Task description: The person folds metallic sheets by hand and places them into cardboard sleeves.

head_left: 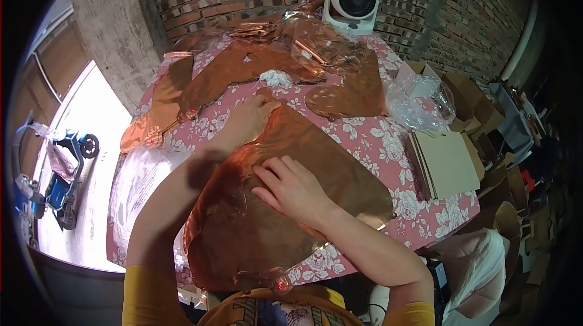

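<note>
A large flat sheet of shiny copper-coloured foil, shaped like an uninflated foil balloon, lies across the near part of the table and hangs towards my body. At its far upper edge, my left hand is closed on the foil, its fingertips bent over the edge. My right hand rests on the middle of the sheet, fingers apart and slightly curved, palm down. Creases run through the foil between both hands. Just beyond my left hand sits a small white crumpled bundle.
More copper foil pieces spread over the flowered tablecloth, with plastic-wrapped ones behind. A white fan stands at the back. To the right are clear plastic, stacked cardboard and boxes; on the left, white plastic bags.
</note>
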